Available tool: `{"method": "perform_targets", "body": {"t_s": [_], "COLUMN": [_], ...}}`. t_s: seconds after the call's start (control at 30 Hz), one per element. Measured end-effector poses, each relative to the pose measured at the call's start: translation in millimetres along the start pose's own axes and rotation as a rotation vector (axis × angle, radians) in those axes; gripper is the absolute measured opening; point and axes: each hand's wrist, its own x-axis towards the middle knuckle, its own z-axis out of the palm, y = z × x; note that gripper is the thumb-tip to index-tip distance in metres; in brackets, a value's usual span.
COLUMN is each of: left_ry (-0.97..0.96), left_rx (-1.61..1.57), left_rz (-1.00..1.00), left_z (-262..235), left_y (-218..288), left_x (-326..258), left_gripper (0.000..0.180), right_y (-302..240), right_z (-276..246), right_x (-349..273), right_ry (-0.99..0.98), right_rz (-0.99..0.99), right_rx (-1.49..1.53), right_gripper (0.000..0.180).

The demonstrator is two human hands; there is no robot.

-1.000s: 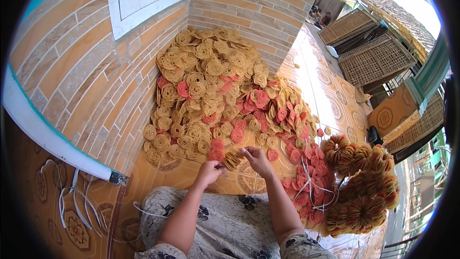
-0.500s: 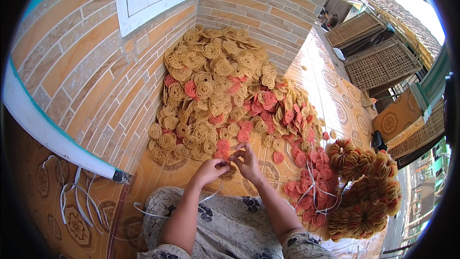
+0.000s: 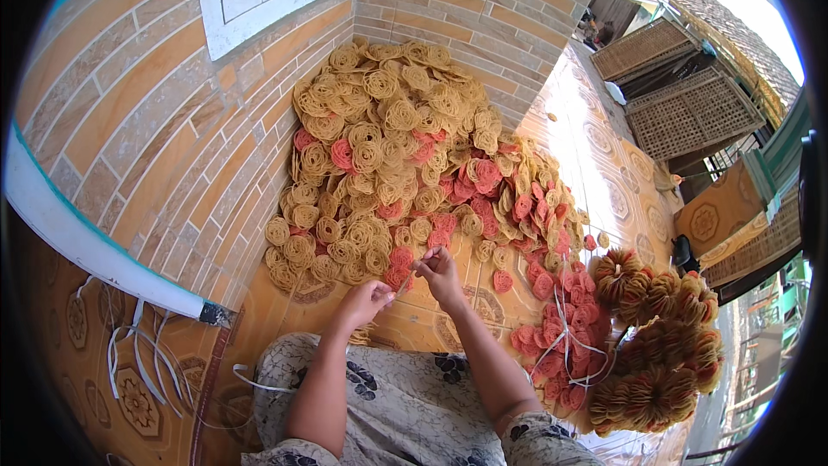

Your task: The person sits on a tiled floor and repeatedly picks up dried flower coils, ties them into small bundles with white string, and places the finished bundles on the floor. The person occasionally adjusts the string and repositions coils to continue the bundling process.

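Note:
A thin pale strip (image 3: 403, 286) stretches between my two hands over the tiled floor. My left hand (image 3: 368, 301) pinches its lower end, and the fingertips of my right hand (image 3: 439, 276) close on its upper end. Partly covered by my left wrist, a few tan coiled discs (image 3: 361, 335) lie by the edge of my patterned garment. Just beyond my fingers spreads a big heap of lacy, coiled tan discs (image 3: 379, 155). Coral-pink discs (image 3: 486, 176) are mixed through it.
Pink discs (image 3: 565, 328) with white straps (image 3: 567, 332) over them lie at my right. Beside them stand round bundles of tan and pink discs (image 3: 660, 336). A tiled wall (image 3: 155, 121) rises at left; more straps (image 3: 138, 341) hang there. Woven racks (image 3: 694, 112) lean far right.
My hands have moved slightly apart, the left one down and to the left. The strip now shows between them, and the tan discs below are nearer my lap.

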Motion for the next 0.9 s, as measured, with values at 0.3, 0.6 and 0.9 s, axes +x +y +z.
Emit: {"method": "perform_targets", "body": {"t_s": [0.3,0.6,0.9], "left_ry": [0.123,0.119,0.102], "left_rx": [0.162,0.341,0.329], "left_rz": [-0.029,-0.133,-0.163], "left_z": [0,-7,-10], "left_y": [8,-5,1], "left_x": [-2,-6,-7], "left_gripper": [0.014,0.018,0.018], "right_y": [10,51,35], "right_z": [5,-4,-2], "right_x": [1,-2,-3], "right_ry": [-0.138,0.009,-0.093], "right_rz": [-0.060,-0.024,-0.030], "right_rx": [0.066,-0.641,-0.417], "right_gripper": [0.025,0.028,0.021]}}
